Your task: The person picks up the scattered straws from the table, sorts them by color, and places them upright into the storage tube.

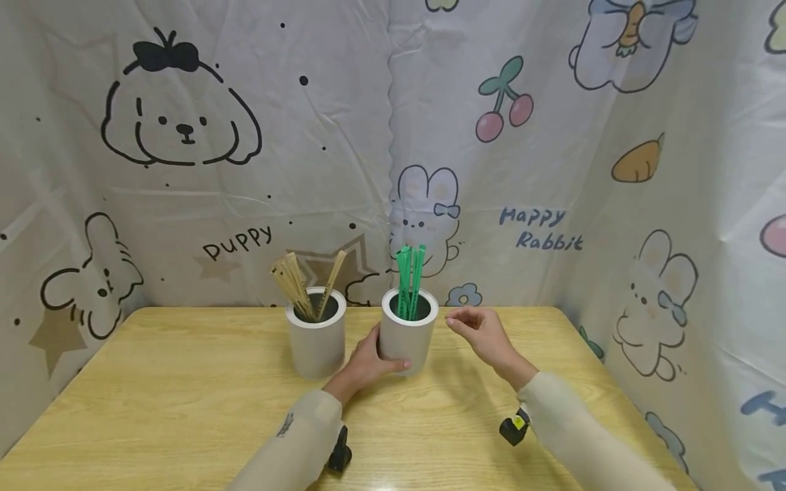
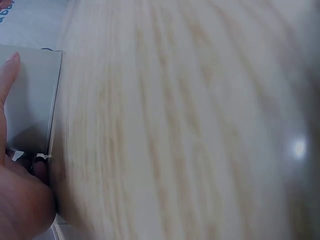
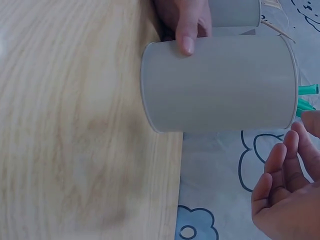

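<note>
My left hand (image 1: 366,365) grips the lower part of a white cylindrical container (image 1: 404,346), its thumb across the front. Several thin green sticks (image 1: 409,283) stand upright inside and poke out above the rim. To the left is a second white container (image 1: 316,349) with several thin tan sticks (image 1: 293,281) leaning in it. My right hand (image 1: 485,334) hovers just right of the green sticks' container, apart from it. In the right wrist view its fingers (image 3: 290,165) are loosely bent near the rim, and no object shows between them.
Wood-grain table (image 1: 202,395) under both containers. Close behind them hangs a pale printed cloth (image 1: 331,136), which also rises along both sides. A black wrist camera (image 1: 514,427) sits under the right sleeve, another (image 1: 340,453) beside the left.
</note>
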The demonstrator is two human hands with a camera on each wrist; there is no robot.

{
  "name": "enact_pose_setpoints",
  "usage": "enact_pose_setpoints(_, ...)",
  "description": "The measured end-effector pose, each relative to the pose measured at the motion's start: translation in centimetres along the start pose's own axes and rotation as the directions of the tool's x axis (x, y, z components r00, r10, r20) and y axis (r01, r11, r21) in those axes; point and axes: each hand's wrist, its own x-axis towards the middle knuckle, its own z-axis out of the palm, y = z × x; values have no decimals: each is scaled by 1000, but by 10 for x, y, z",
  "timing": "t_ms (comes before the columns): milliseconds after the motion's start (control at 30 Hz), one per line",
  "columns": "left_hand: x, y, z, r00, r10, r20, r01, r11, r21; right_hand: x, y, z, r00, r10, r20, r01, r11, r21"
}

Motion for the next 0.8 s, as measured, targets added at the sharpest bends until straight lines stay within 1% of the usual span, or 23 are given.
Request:
enact_pose_setpoints(100,-1,0,0,1000,0,6,0,1000,-12,-3,4,0,1000,-6,22,7,1000,-8)
enact_pose_setpoints(167,-2,0,0,1000,10,16,-10,1000,-15,-5,7,-1,999,-16,36,16,1000,-8)
enact_pose_setpoints(333,-1,0,-2,999,19,36,-18,999,-31,-8,14,-3,998,-46,46,46,999,-2)
enact_pose_setpoints(467,0,2,-2,1000,1,21,0,999,-34,-11,20,-5,998,-46,50,46,999,-10)
enact_pose_setpoints(567,0,3,-2,1000,-14,10,14,999,-39,-14,23,-6,998,-30,49,31,999,-10)
enact_pose_setpoints(700,-3,5,-1,1000,-20,-5,19,998,-51,-16,29,-2,999,-22,38,22,1000,12)
enact_pose_setpoints(800,-6,7,-2,999,-22,-24,21,999,-48,-17,33,3,999,-33,39,32,999,23)
